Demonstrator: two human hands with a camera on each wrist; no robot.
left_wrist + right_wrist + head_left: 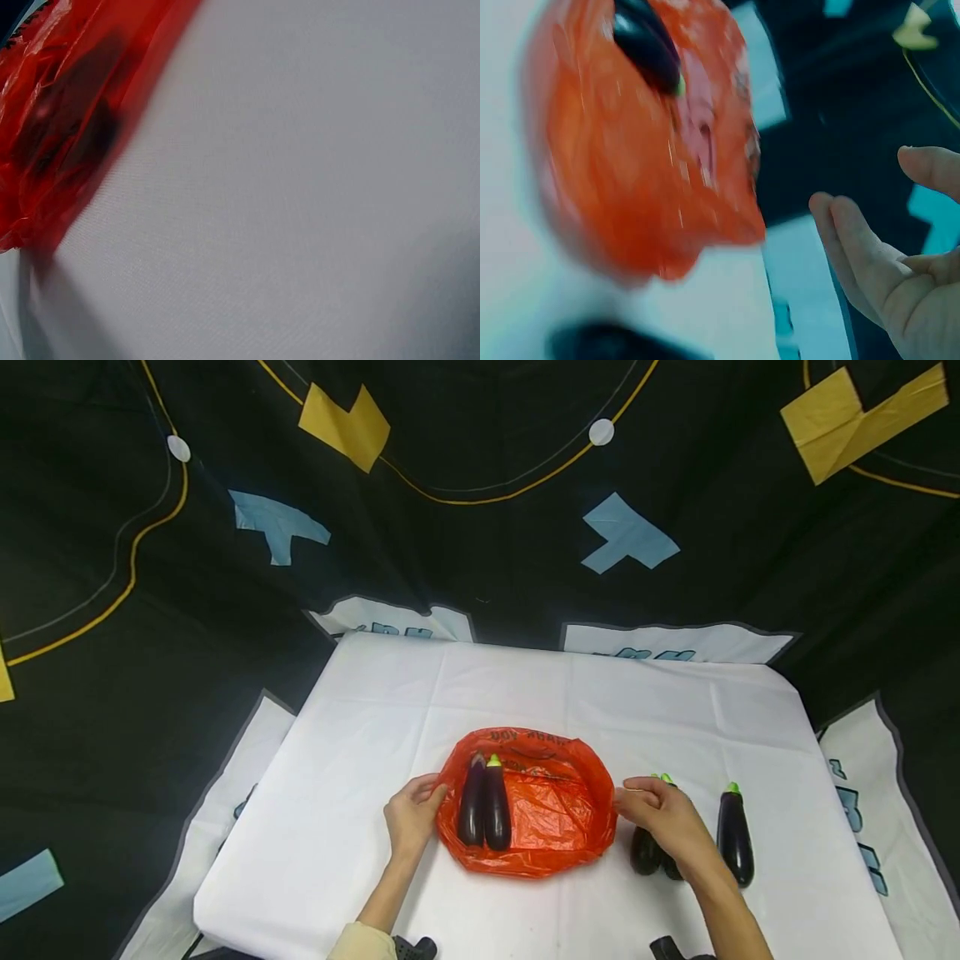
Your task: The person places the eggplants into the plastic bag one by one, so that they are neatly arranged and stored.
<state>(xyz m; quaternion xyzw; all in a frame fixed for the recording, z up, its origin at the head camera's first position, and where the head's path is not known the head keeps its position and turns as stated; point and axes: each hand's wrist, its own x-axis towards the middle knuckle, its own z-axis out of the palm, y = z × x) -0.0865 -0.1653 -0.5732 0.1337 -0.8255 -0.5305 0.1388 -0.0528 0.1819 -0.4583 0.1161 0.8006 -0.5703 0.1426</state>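
Eggplants point(496, 810), two of them, lie side by side in the left part of a red plastic bag point(558, 822), open-mouthed on the white tabletop point(525, 693). The left hand point(411, 817) touches its left rim; whether it pinches, I can't tell. The right hand point(666, 820), fingers loose, grasps nothing just beside the right rim. That bag looks light and limp, best pinched at the rim; the eggplants seem firm, smooth, perhaps slippery, best held round the middle.

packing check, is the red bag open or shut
Open: in the head view, the red bag gapes wide at the top, showing two eggplants inside.
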